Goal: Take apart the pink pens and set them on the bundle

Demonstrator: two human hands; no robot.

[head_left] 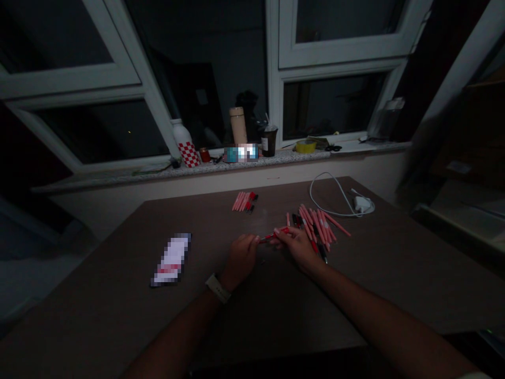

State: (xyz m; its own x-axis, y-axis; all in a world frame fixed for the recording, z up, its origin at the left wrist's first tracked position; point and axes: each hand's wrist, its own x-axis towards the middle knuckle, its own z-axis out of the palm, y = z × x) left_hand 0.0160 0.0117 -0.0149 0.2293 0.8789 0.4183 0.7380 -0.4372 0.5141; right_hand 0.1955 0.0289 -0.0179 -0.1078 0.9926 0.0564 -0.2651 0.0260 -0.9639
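Both hands meet over the middle of the brown table (118, 295). My left hand (241, 258), with a pale watch on its wrist, is closed in a pinch on one end of a red pen (273, 235). My right hand (296, 246) grips the pen's other end, fingers curled round it. Just right of my right hand lies a loose pile of pink pens (319, 223) with a few dark ones mixed in. A smaller bunch of pink and red pens (244, 201) lies further back.
A flat card or phone (172, 259) lies on the table at left. A white charger and cable (347, 202) sit at back right. The windowsill (118, 176) holds bottles, a dark cup (269, 141) and a yellow tape roll (305, 146). The room is dim.
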